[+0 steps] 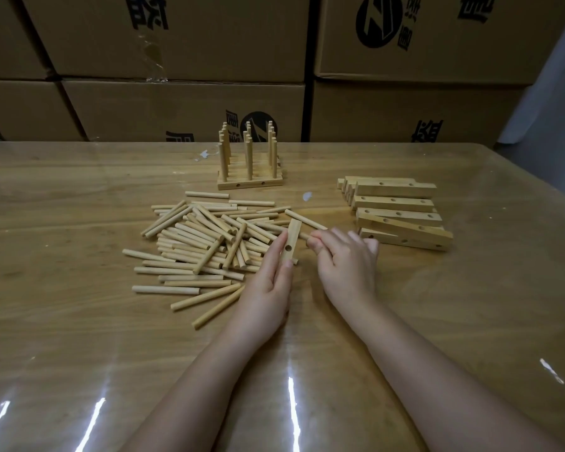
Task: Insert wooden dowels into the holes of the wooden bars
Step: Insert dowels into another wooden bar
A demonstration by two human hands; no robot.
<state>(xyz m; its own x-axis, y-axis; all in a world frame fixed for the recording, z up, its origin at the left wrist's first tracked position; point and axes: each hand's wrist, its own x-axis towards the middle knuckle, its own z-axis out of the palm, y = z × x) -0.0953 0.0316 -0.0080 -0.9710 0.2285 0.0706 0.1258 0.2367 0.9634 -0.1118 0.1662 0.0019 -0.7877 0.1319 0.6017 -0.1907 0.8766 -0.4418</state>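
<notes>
A heap of loose pale wooden dowels [203, 243] lies spread across the middle of the glossy light-brown wooden desk [62, 321], the round sticks crossing one another at all angles. At the right edge of this heap the left hand [268, 278] holds a short pale wooden bar [292, 238] tilted nearly on end, with the thumb on its near face and the fingers along its left side. One round hole shows in the face turned to the camera, just above the thumb tip.

Just right of the heap, the right hand [343, 259] has its fingers curled round a round pale wooden dowel [304, 235], of which only the tip shows beyond the fingertips. That tip points left and meets or nearly meets the right side of the bar; I cannot tell whether it sits in a hole. Both forearms reach in from the near edge of the desk.

Beyond the heap, toward the back of the desk, a row of finished wooden bars [250, 183] lies flat side by side, with dowels standing upright in them. Well to the right of the heap lies a stack of blank rectangular wooden bars [395, 203], their holes visible, some leaning on others. Behind the heap, past the far edge of the desk, brown cardboard boxes [177, 102] with black print form a stacked wall.
</notes>
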